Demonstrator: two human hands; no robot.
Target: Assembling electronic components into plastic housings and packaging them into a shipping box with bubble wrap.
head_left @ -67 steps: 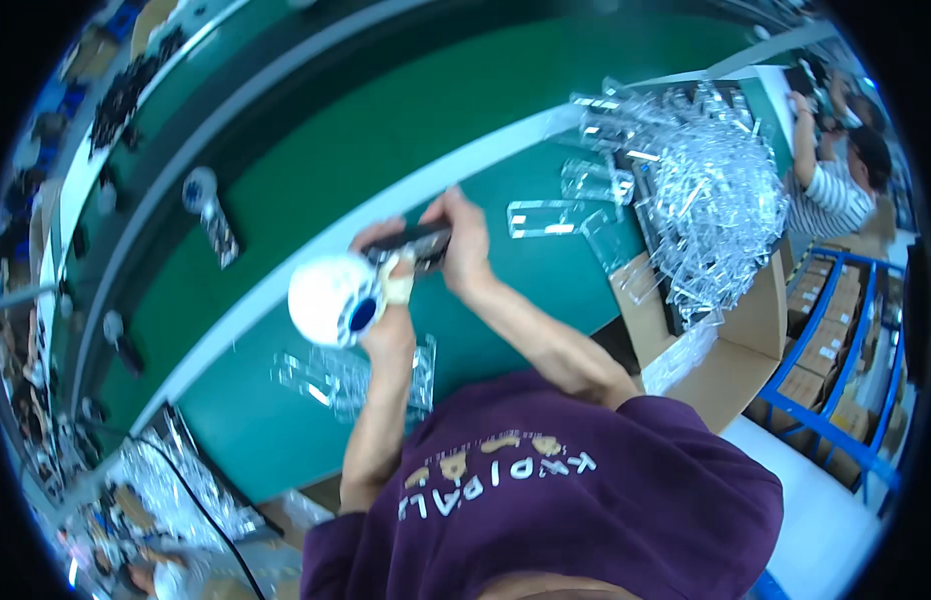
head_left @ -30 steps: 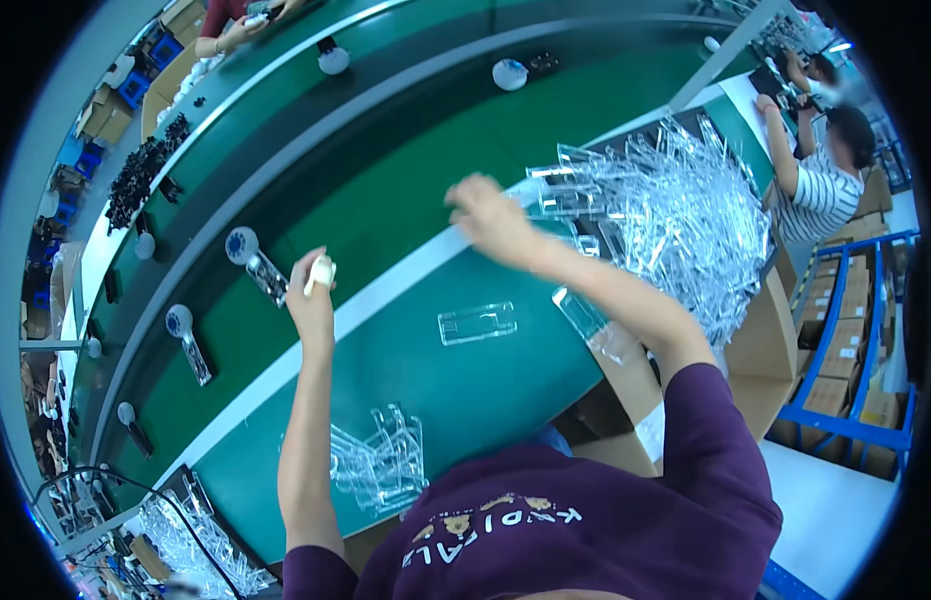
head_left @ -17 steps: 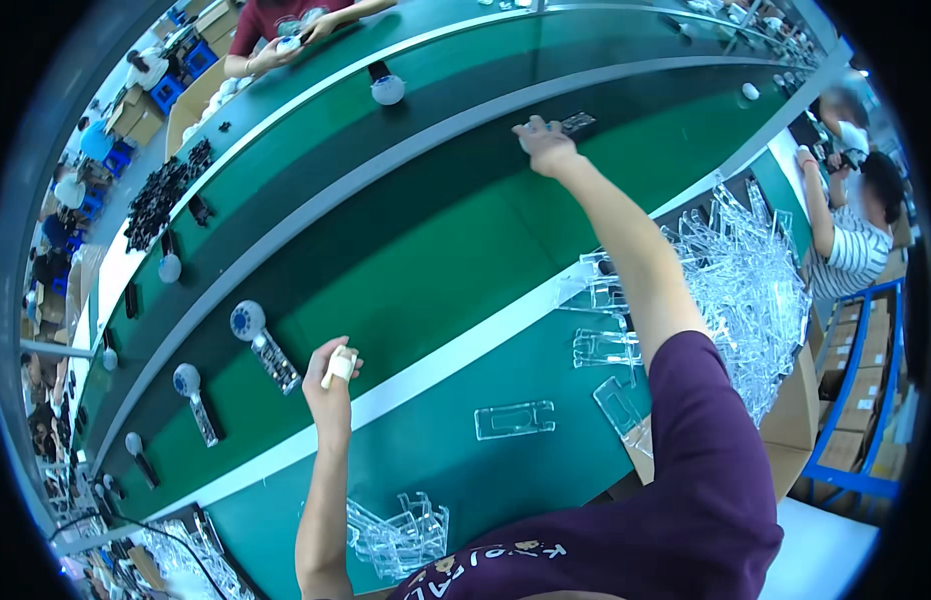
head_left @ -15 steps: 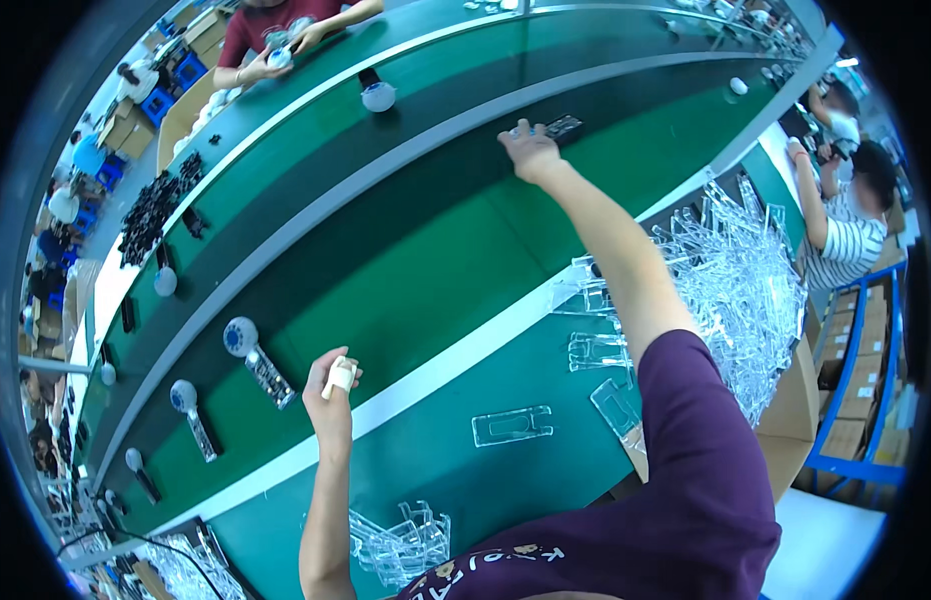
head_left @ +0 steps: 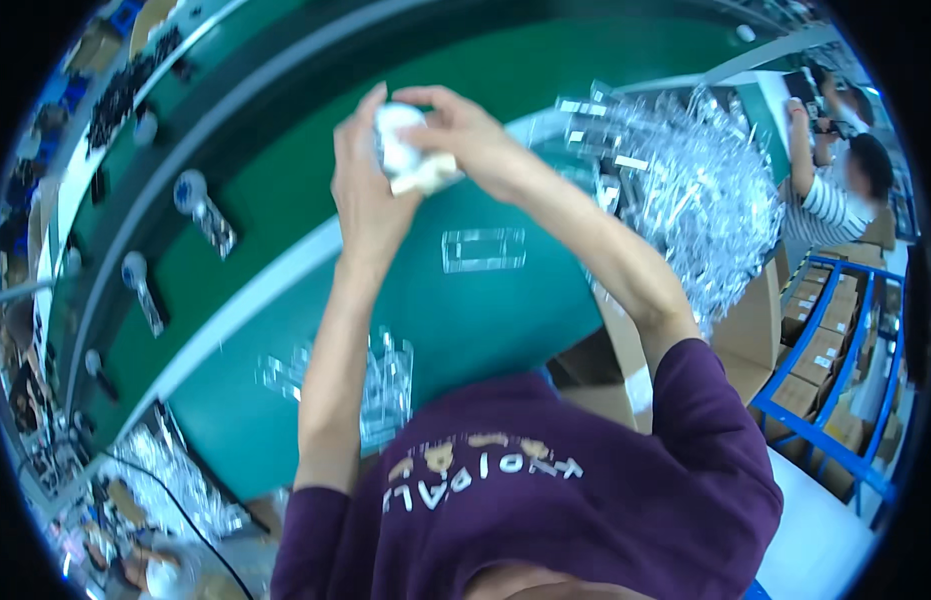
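At the far left, round-headed parts [head_left: 200,205] lie spaced along a dark green conveyor belt [head_left: 285,130]. Nearer, a stack of clear plastic pieces [head_left: 385,385] sits on the teal table [head_left: 485,330]. Above the table, raised toward the camera, the left hand [head_left: 363,190] and the right hand [head_left: 465,130] meet, both grasping a small white object [head_left: 405,155] between their fingers. A single clear plastic holder [head_left: 483,250] lies beneath them. To the right rises a heap of clear plastic parts [head_left: 685,190], beside a co-worker in a striped shirt [head_left: 820,205].

White roll [head_left: 405,150] between both hands
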